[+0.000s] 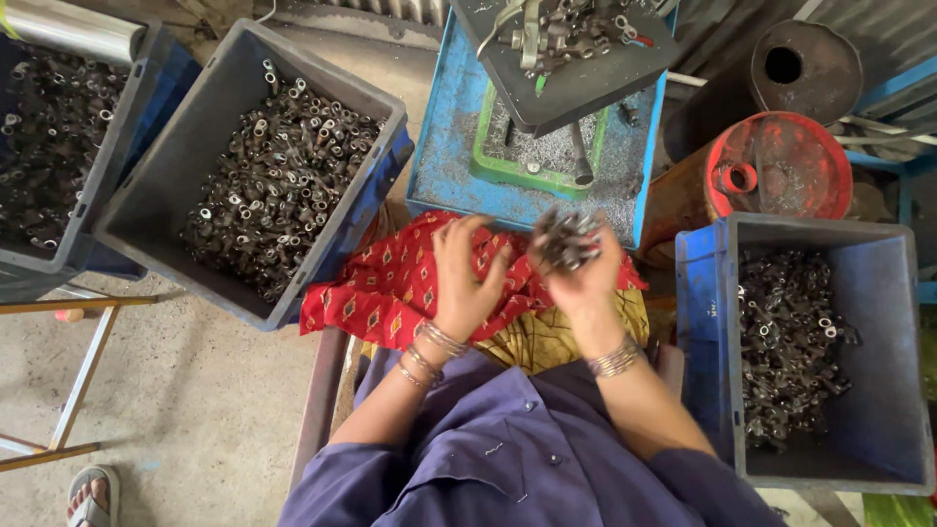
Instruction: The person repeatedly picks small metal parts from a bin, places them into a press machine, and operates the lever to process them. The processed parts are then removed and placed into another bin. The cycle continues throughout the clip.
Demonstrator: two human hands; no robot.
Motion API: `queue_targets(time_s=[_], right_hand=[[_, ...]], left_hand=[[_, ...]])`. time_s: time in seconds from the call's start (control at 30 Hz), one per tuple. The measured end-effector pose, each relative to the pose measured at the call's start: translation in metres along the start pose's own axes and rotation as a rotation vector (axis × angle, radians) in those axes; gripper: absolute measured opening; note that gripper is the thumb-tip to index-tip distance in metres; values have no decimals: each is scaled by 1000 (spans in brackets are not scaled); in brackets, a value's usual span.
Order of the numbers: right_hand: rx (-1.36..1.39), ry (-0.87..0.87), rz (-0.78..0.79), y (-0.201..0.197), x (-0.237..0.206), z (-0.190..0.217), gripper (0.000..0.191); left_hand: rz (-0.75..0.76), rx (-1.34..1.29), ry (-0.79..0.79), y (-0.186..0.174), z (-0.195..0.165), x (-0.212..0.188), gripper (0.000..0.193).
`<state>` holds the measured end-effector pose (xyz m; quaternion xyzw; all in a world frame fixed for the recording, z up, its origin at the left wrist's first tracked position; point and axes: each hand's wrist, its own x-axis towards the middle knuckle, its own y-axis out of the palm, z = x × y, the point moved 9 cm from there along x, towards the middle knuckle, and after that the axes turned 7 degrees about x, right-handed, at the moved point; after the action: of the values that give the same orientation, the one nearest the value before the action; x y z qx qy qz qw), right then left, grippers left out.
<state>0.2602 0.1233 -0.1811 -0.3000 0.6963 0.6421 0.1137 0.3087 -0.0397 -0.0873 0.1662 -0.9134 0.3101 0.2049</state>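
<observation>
The blue machine table (441,146) occupies the 12 o'clock position, carrying a green-edged tray (485,156) of metal filings and a dark fixture plate (586,83) overhanging it. At 10 o'clock sits a grey crate (185,156) heaped with small dark metal fittings (283,176); at 3 o'clock a blue crate (883,342) holds a shallower layer of similar parts (781,342). A red-topped drum (781,166) stands at 2 o'clock. A red patterned cloth (390,283) covers the lap at centre. The right hand (586,278) is raised just below the table edge, fingers curled around a cluster of fittings (564,239); the cluster is motion-blurred, so the exact count cannot be determined. The left hand (468,273) lies beside it at 9 o'clock, palm down over the cloth, fingers loosely together and bent, holding nothing visible. The step in hand appears to be transferring a handful of parts between the machine station and a crate. The next move probably calls for keeping the grip closed around the loose pieces while carrying them clear of the table edge.
</observation>
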Motion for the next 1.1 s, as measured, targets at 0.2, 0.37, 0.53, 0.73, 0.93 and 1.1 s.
queue_targets(time_s=[0.2,0.37,0.53,0.73,0.93,1.1], right_hand=[[-203,-241,300,132,23,64,38],[-595,-724,448,214,87,115,55],[-991,-819,591,233,120,84,77],[-1441,-997,710,220,97,67,77],[-2279,-1333,344,199,86,37,79],[-2672,-1289,54,206,96,30,83]], left_hand=[[-62,-29,-110,-16,30,-2,41],[11,-64,-164,-4,39,-9,38],[90,-130,-169,8,47,-15,39],[115,-147,-215,15,67,-21,40],[162,-184,-245,30,75,-30,41],[199,-170,-229,35,75,-33,42]])
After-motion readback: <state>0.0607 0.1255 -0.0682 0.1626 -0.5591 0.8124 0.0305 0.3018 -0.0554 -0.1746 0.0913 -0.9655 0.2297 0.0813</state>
